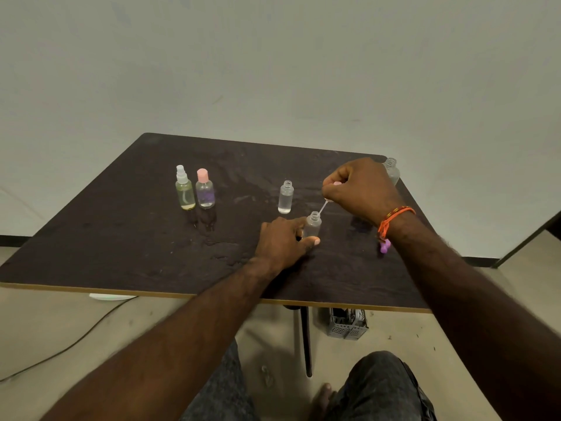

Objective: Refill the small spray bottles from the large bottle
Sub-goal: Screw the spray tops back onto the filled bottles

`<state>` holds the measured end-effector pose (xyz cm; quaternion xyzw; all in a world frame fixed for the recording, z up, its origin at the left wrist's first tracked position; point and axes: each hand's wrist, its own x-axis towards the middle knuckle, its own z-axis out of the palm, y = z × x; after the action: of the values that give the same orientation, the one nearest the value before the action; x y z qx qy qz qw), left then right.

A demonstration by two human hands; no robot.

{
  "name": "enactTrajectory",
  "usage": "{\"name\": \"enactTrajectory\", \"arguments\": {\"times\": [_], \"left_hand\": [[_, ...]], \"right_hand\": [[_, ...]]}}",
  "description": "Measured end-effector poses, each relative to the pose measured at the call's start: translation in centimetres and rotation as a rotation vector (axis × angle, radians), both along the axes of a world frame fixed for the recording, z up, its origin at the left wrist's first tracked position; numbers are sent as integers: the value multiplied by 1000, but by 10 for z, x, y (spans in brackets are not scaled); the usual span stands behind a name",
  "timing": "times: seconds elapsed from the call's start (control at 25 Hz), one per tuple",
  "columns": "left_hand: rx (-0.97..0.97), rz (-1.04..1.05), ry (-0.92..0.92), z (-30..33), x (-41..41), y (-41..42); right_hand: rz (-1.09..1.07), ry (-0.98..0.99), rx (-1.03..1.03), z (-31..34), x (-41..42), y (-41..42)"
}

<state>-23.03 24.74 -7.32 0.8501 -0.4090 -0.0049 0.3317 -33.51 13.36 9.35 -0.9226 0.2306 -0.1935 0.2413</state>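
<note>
While left hand (285, 238) curls round open small bottle (312, 227) upright on table (121, 226), right hand (361, 189) pinches pink spray cap (336, 183), dip tube (322, 208) angled at neck. Step, judged: recapping. Next: align tube, lower, screw.

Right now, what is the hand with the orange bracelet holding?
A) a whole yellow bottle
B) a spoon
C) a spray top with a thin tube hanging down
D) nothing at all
C: the right hand pinches a pink-topped spray top, and its thin tube points down into the neck of the open small bottle that the left hand steadies on the table.
</note>
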Motion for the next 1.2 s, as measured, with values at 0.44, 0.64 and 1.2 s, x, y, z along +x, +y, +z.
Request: {"name": "enactTrajectory", "arguments": {"times": [0.44, 0.64, 1.2], "left_hand": [[11, 1, 31, 4, -1, 3], [39, 10, 7, 3, -2, 3], [12, 29, -26, 4, -4, 2]], "right_hand": [[71, 179, 76, -53, 27, -15], [-7, 158, 27, -61, 26, -10], [-8, 43, 33, -79, 12, -11]]}}
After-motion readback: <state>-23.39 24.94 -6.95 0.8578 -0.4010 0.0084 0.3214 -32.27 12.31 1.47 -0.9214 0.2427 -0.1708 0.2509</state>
